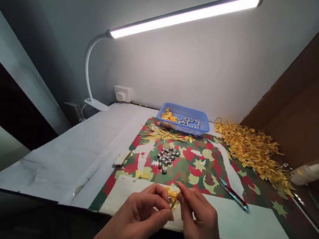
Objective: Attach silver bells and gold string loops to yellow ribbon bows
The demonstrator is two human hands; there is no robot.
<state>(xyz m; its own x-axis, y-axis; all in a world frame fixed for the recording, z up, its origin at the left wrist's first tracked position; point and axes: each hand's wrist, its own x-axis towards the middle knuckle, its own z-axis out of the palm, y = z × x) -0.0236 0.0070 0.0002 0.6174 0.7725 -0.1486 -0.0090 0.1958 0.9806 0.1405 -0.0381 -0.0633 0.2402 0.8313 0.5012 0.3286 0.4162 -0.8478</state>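
Near the table's front edge, a small yellow ribbon bow (172, 193) is held between my two hands, with a silver bead-like piece and a gold strip at its lower side. My left hand (145, 210) pinches it from the left, thumb and fingers closed. From the right, the fingertips of my right hand (200, 213) are closed on the bow's other side. Fingers partly cover it, so the exact grip is hidden. Just beyond lie several shiny silver bells or beads (167, 158). Farther back are thin gold twist ties (160, 135) in a loose bundle.
A blue basket (182, 129) at the back holds yellow bows and silver beads. Right of it spreads a heap of yellow bows (251, 151). A slim teal-and-red tool (233, 195) lies to the right, a whitish bottle (308, 173) beyond. A lamp (186, 16) hangs overhead.
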